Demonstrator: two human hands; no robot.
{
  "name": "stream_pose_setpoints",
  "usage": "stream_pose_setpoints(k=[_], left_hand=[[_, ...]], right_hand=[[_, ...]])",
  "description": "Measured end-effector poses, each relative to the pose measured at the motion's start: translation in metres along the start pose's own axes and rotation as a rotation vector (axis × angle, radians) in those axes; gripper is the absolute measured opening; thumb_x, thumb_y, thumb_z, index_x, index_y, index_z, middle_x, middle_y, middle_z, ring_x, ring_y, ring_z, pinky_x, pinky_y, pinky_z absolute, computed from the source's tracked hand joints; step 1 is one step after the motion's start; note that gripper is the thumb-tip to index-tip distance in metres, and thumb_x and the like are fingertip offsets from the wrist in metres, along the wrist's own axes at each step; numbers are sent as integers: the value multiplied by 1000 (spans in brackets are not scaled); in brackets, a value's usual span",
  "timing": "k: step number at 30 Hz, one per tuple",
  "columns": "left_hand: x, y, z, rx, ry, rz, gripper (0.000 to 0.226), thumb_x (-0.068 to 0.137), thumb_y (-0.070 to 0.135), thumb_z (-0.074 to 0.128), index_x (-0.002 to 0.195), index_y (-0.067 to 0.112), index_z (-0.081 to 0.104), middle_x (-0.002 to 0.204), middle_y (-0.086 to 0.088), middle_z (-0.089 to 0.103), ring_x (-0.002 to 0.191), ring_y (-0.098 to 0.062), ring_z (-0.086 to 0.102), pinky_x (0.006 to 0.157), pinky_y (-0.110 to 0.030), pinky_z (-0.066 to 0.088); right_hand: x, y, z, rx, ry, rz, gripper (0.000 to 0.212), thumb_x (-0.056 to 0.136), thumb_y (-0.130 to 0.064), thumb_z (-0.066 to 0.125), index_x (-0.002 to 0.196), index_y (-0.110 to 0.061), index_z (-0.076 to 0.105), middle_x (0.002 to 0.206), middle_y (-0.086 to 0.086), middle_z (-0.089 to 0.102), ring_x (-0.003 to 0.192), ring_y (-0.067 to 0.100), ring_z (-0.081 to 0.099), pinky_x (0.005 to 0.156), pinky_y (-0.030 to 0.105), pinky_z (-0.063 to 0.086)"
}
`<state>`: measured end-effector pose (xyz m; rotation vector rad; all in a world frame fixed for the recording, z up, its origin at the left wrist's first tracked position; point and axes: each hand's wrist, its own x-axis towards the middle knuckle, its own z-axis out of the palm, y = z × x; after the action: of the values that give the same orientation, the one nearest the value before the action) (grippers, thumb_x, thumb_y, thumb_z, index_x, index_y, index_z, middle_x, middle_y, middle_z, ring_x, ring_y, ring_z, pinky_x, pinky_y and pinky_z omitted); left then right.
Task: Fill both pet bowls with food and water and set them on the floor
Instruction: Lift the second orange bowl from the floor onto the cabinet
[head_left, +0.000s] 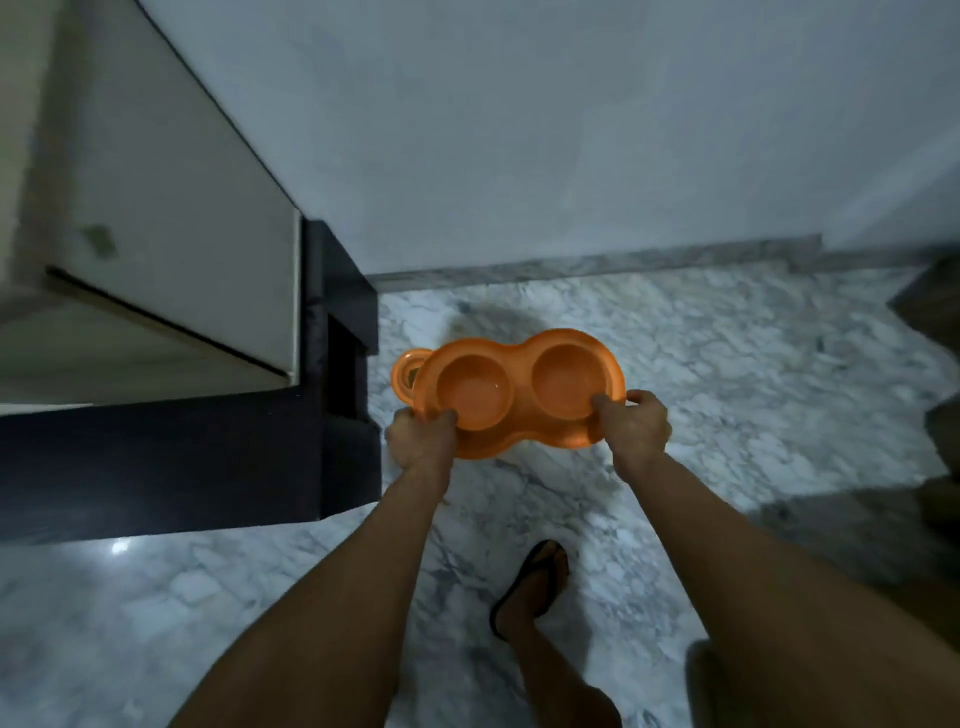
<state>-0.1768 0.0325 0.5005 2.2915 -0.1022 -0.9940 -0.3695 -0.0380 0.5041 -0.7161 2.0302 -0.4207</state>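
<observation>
One orange double pet bowl (522, 371), long axis running left to right, held above the marble floor (727, 395) beside a dark cabinet base (208, 467); left hand (422, 439) and right hand (638, 427) each pinch its near rim, one per end.

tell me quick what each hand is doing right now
Left hand: grips the near left edge of the orange double pet bowl.
Right hand: grips the same bowl's right edge.

The person is wearing a dark flip-flop (540, 557) on the one foot (525, 597) showing, its thong strap running over the toes. The forearms (384, 540) and the lower leg (558, 680) are showing bare.
</observation>
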Motion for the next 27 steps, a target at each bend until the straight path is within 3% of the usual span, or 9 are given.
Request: stream_pose_setpoints(k=[4,8,12,17,27], left_hand=[[-38,35,-79,-61,4,105,42,81,21,71,118,3,62,107,-9,62,86,-23,56,73,-34,44],[-52,55,-164,-125,59,148,40,72,28,73,105,6,69,105,-14,66,89,-30,63,76,-38,52],[-50,56,-262,-215,115,215,29,75,26,76,94,5,70,91,-10,67,84,-28,63,73,-34,48],[-37,41,-396,-316,125,233,25,78,28,76,95,13,64,100,-9,67,90,-28,64,85,-39,54],[9,22,-617,-403,303,236,35,81,25,75,108,4,66,101,-9,63,87,-23,56,78,-35,46]], right_hand=[[-82,-38,-17,60,-11,-47,54,80,-29,72,128,-12,54,113,14,60,94,31,61,73,37,48],[-166,-68,-6,87,-18,-124,60,76,-31,75,130,-13,53,119,14,59,102,35,61,85,44,53],[-252,-86,28,121,-34,-205,62,71,-34,76,126,-14,55,111,12,61,101,36,63,91,48,53],[-361,-94,89,136,-77,-333,38,64,-42,73,88,-20,53,96,11,66,90,36,66,86,51,56],[-536,-125,222,74,-240,-520,44,73,-41,73,102,-13,56,102,10,62,97,35,63,89,47,55]])
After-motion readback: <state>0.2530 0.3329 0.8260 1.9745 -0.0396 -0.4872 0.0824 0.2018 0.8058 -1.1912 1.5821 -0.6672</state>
